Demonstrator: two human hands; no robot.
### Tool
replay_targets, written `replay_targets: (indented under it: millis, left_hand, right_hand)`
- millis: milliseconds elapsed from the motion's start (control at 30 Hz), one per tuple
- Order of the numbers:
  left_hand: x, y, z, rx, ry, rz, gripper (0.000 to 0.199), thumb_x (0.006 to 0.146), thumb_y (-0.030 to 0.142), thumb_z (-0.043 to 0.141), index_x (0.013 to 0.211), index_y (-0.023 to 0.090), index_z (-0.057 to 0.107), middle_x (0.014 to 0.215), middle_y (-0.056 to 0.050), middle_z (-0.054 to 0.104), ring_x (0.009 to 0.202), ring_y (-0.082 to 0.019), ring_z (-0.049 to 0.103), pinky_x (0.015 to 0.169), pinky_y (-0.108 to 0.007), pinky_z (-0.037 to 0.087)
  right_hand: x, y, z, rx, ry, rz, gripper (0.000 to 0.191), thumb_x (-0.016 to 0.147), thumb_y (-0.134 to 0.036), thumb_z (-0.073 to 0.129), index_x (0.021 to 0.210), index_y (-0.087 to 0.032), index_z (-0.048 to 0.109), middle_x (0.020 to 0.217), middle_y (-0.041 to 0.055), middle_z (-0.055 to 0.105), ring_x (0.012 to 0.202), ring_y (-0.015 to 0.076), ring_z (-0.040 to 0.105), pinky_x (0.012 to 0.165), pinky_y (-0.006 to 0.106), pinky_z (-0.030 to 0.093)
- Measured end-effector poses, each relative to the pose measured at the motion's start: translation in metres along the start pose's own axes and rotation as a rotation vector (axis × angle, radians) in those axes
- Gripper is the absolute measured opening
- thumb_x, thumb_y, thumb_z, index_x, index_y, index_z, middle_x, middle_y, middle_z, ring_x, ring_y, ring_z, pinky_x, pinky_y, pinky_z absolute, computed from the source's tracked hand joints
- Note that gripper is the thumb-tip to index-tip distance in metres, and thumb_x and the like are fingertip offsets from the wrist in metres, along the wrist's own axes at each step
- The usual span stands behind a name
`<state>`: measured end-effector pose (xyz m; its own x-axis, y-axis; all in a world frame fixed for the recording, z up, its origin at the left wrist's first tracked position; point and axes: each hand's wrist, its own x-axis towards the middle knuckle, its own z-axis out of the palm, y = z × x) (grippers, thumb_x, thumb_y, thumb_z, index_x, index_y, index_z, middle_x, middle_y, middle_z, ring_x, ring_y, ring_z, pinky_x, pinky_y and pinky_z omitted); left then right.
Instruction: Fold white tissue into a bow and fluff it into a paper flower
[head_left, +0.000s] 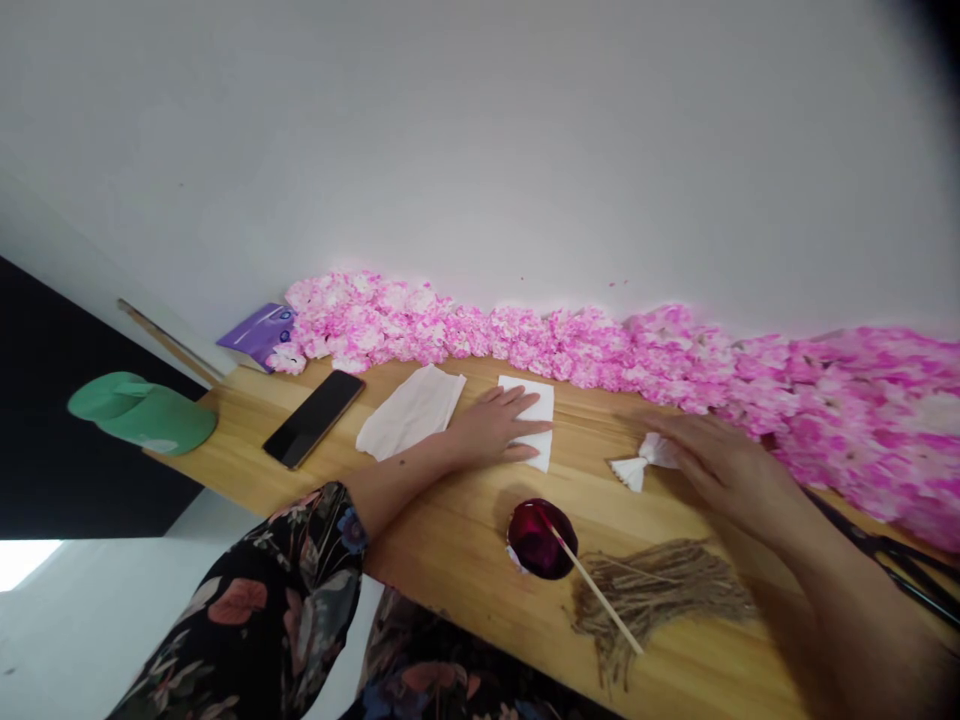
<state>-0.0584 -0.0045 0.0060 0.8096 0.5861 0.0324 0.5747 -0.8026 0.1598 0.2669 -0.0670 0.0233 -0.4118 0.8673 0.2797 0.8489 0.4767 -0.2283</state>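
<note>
My left hand [495, 428] lies flat with spread fingers on a white folded tissue [537, 408] on the table. My right hand [720, 465], slightly blurred, is held over the table with its fingers stretched out. Beneath its fingertips is a white tissue [634, 468] pinched at the middle like a bow; part of it is hidden, and whether the fingers touch it I cannot tell. Nearer to me stands a small bowl of dark magenta liquid [536, 545] with a thin wooden stick [600, 590] leaning out of it. A bundle of brown twine pieces [660, 585] lies beside the bowl.
Pink and white tissue flowers [592, 345] line the wall side of the wooden table [442, 530]. To the left are a stack of off-white tissue [412, 410], a phone [315, 418], a purple packet [262, 335] and a green container [150, 412]. Black scissors [877, 545] lie at the right.
</note>
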Motion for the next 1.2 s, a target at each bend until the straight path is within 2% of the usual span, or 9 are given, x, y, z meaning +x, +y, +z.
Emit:
replay_targets:
  millis: [133, 300, 733, 967, 1200]
  left_hand:
    - [0.000, 0.000, 0.000, -0.007, 0.006, 0.001, 0.051, 0.092, 0.054, 0.039, 0.139, 0.034, 0.046, 0.156, -0.006, 0.027, 0.144, -0.029, 0.022, 0.116, -0.049, 0.017]
    - [-0.001, 0.001, -0.001, -0.006, 0.020, -0.003, 0.051, 0.092, 0.054, 0.040, 0.138, 0.033, 0.047, 0.155, -0.008, 0.028, 0.144, -0.030, 0.023, 0.116, -0.048, 0.018]
    - [0.001, -0.001, 0.006, 0.005, 0.023, -0.003, 0.054, 0.092, 0.053, 0.042, 0.141, 0.032, 0.042, 0.155, -0.008, 0.030, 0.144, -0.030, 0.023, 0.115, -0.050, 0.020]
    - [0.000, -0.003, 0.008, 0.030, 0.013, 0.004, 0.055, 0.092, 0.053, 0.040, 0.141, 0.029, 0.042, 0.155, -0.009, 0.028, 0.144, -0.029, 0.022, 0.116, -0.049, 0.018]
    - [0.001, -0.003, 0.007, 0.025, 0.012, 0.008, 0.055, 0.093, 0.053, 0.040, 0.141, 0.028, 0.043, 0.155, -0.010, 0.029, 0.144, -0.030, 0.022, 0.116, -0.050, 0.019]
  right_hand:
    - [0.000, 0.001, 0.003, 0.002, -0.006, 0.023, 0.040, 0.094, -0.031, 0.040, 0.131, -0.026, 0.055, 0.125, 0.0072, 0.062, 0.113, 0.0290, 0.057, 0.093, 0.048, 0.048]
    - [0.000, 0.002, 0.004, 0.031, -0.009, 0.008, 0.038, 0.094, -0.032, 0.041, 0.129, -0.029, 0.055, 0.121, 0.0054, 0.064, 0.108, 0.0281, 0.059, 0.092, 0.051, 0.048]
    - [0.005, -0.022, -0.006, 0.078, -0.045, 0.011, 0.037, 0.097, -0.033, 0.039, 0.126, -0.024, 0.060, 0.124, 0.0068, 0.064, 0.114, 0.0243, 0.057, 0.097, 0.047, 0.046]
    - [0.004, -0.027, -0.011, 0.109, -0.051, -0.049, 0.036, 0.097, -0.028, 0.039, 0.125, -0.027, 0.061, 0.125, 0.0052, 0.064, 0.119, 0.0245, 0.055, 0.103, 0.051, 0.041]
    - [0.005, -0.026, -0.009, 0.113, -0.058, -0.044, 0.034, 0.097, -0.027, 0.040, 0.121, -0.024, 0.063, 0.123, 0.0058, 0.065, 0.118, 0.0229, 0.056, 0.104, 0.049, 0.041]
